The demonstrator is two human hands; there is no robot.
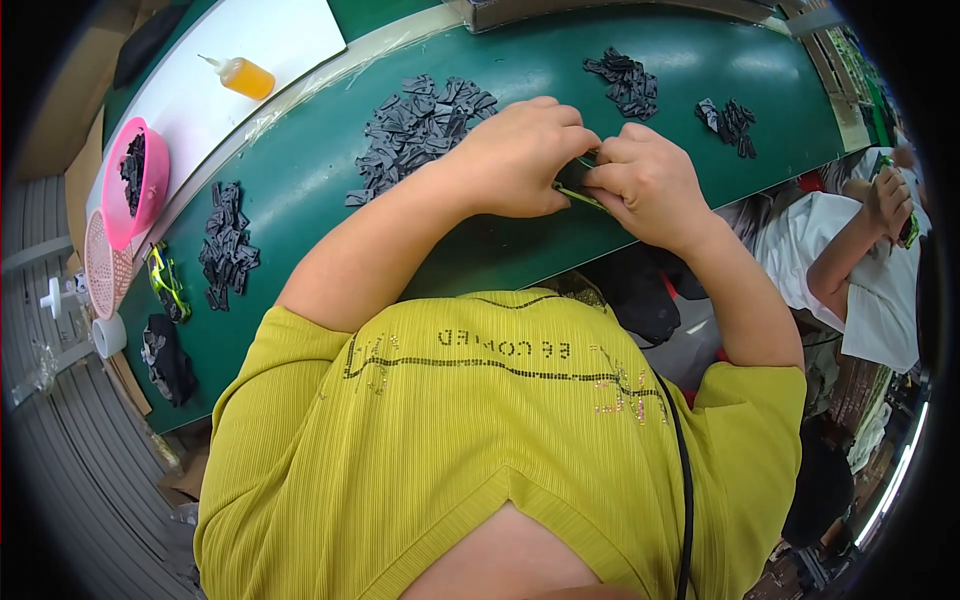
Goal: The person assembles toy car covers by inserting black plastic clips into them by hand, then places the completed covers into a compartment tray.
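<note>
Several heaps of small black parts [418, 128] lie scattered on a green bench [300, 190] that curves through a workshop, with a white board [215, 70] behind it carrying an orange squeeze bottle [243, 76]. At the bench's left end sit a pink bowl [135, 180] and green-framed glasses [166, 283]. Both forearms reach forward over a yellow-green shirt [480, 440]. The left hand [520, 155] and right hand [645, 185] meet knuckle to knuckle above the bench's near edge, fingers curled tight, pinching a thin green and black piece [577, 190] between them. At far right, another person [860, 270] in white works.
</note>
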